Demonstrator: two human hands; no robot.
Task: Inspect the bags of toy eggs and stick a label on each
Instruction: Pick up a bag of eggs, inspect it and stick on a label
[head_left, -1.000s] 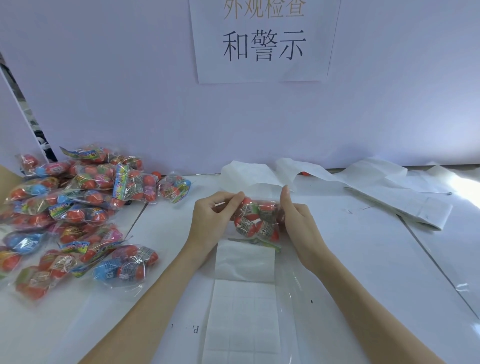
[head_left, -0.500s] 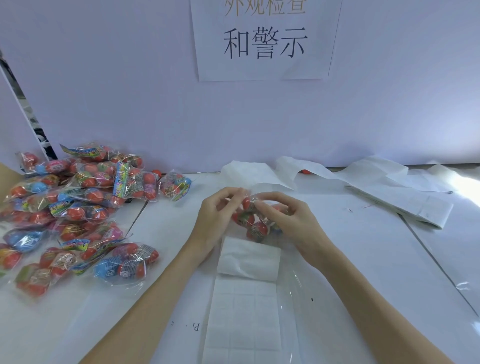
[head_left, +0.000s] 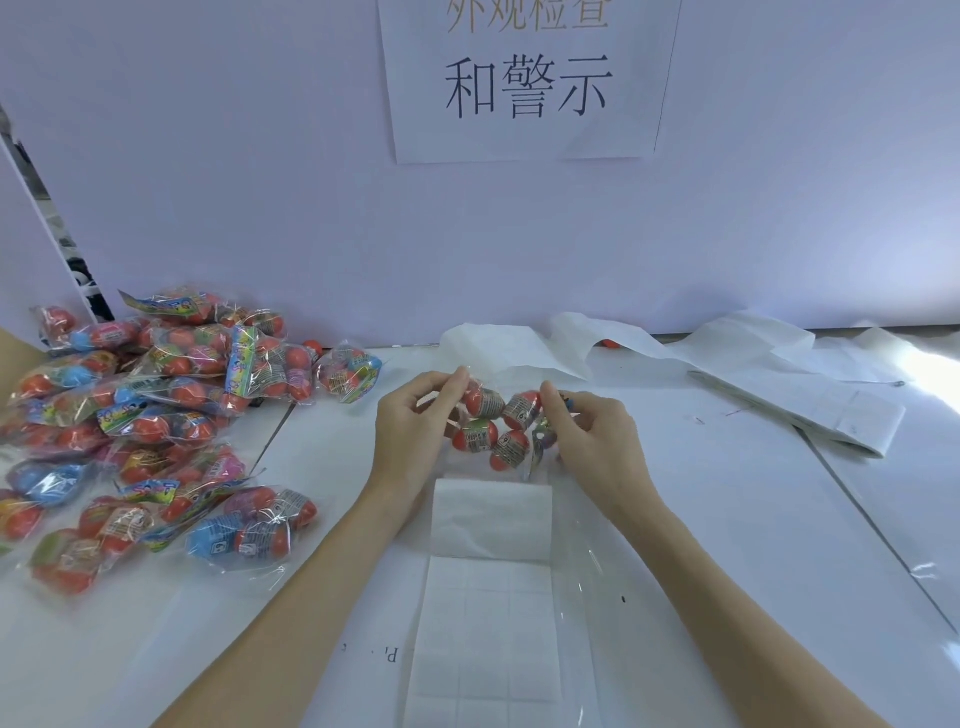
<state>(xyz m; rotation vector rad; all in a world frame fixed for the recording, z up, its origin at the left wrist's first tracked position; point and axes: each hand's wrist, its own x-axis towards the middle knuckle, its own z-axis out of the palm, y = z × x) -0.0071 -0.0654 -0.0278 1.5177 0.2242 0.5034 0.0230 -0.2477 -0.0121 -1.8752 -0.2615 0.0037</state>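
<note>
Both hands, left hand (head_left: 415, 431) and right hand (head_left: 592, 436), pinch the bag of eggs (head_left: 493, 428) just above the label sheet (head_left: 488, 623) (looks crinkly, slippery, light, probably); grip its edges.

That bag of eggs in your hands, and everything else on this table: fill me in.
A person holds one clear bag of toy eggs above the table, the left hand and right hand each pinching a side. A sheet of white labels lies just below. More bags are piled to the left.
</note>
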